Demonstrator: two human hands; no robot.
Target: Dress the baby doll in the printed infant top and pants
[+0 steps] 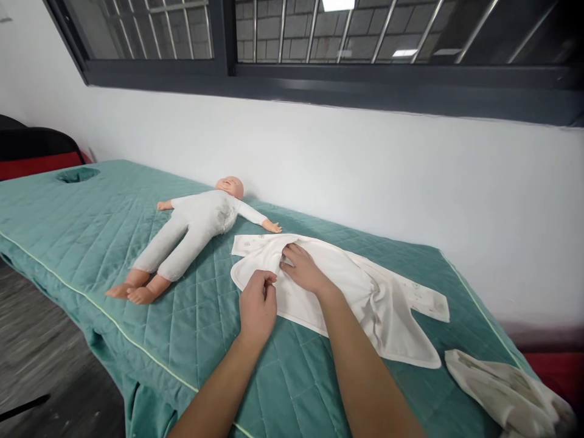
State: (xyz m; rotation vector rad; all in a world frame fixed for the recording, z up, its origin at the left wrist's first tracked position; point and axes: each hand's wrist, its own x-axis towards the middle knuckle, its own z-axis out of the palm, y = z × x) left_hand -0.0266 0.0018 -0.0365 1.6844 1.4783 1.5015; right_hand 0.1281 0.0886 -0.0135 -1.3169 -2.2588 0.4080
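Note:
A white long-sleeved baby shirt (337, 267) with small prints on its sleeves lies spread out, its front laid open, on the green quilted bed cover (191, 328). My left hand (258, 306) is closed in a pinch at the shirt's near left panel; the exact bit of cloth in the fingers is hidden. Just to its right, my right hand (302, 267) has bent fingers at a raised fold of the shirt, fingertips partly tucked into the cloth. A baby doll (196, 219) with a white cloth body lies on its back to the left, arms spread, one hand close to a sleeve.
A crumpled off-white cloth piece with a faint pattern (502, 389) lies at the bed's right end. The bed cover has a round hole (77, 175) at far left. Behind the bed stand a white wall (365, 164) and a dark-framed window (319, 82). A black-and-red chair (41, 149) is beyond.

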